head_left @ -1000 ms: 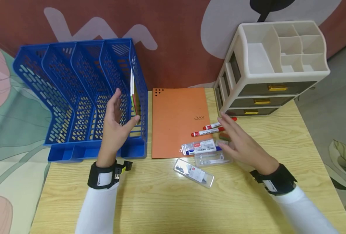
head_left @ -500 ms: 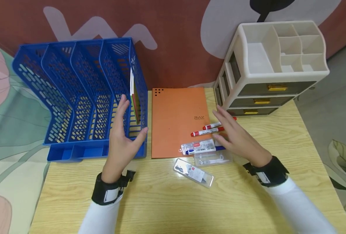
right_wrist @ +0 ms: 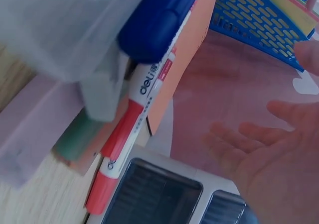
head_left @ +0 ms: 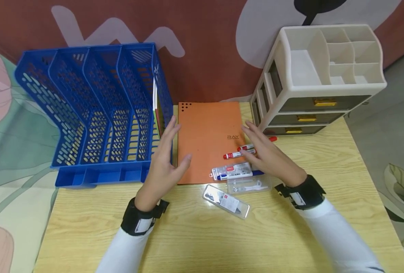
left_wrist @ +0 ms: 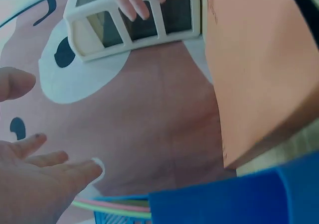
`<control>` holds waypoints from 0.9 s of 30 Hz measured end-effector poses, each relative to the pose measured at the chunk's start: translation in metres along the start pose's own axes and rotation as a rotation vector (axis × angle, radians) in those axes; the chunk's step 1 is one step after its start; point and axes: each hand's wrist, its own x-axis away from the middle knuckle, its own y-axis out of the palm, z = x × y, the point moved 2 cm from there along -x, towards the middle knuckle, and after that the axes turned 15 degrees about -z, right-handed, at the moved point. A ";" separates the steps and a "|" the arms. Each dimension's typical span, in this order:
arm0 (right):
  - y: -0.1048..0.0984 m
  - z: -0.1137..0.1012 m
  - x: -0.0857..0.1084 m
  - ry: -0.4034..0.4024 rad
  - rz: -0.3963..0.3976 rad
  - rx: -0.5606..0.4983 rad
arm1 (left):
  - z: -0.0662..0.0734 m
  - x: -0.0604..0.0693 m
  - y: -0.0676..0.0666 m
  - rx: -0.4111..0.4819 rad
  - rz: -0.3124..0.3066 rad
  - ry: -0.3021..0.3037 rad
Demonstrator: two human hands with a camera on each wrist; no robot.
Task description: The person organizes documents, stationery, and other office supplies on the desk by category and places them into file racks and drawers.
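Observation:
My left hand (head_left: 162,170) is raised between the blue file rack (head_left: 99,167) and a flat orange notebook or file (head_left: 205,136) printed "RAY". Its fingers are extended, thumb apart, and it holds nothing. Above the notebook's right side is my right hand (head_left: 273,157), fingers also extended and holding nothing. Near it lie two red markers (head_left: 230,156), partly covered by the hand, and a blue marker (head_left: 236,176) on a clear case. In the right wrist view, pinkish (right_wrist: 37,124) and green (right_wrist: 79,137) blocks lie beside the markers; the right hand hides them in the head view.
A white organiser (head_left: 292,89) with dark drawers and gold handles stands at the back right. Thin books (head_left: 155,102) stand in the rack's right compartment. Two more clear cases, one with a label (head_left: 229,203), lie on the wooden table (head_left: 202,242). A patterned cloth backs everything.
My left hand has moved right and toward me, away from the rack's compartments. My right hand has shifted left and slightly up, over the red markers. The objects have stayed put.

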 end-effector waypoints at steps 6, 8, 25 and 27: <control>0.002 0.000 -0.012 0.035 -0.056 -0.048 | -0.008 -0.013 0.009 0.054 -0.078 -0.083; 0.003 0.001 -0.016 0.043 -0.074 -0.069 | -0.012 -0.016 0.012 0.077 -0.102 -0.127; 0.006 0.016 -0.046 0.178 -0.157 -0.140 | -0.056 -0.033 0.046 0.109 -0.232 -0.485; 0.007 0.016 -0.047 0.203 -0.173 -0.147 | -0.061 -0.034 0.048 0.114 -0.227 -0.518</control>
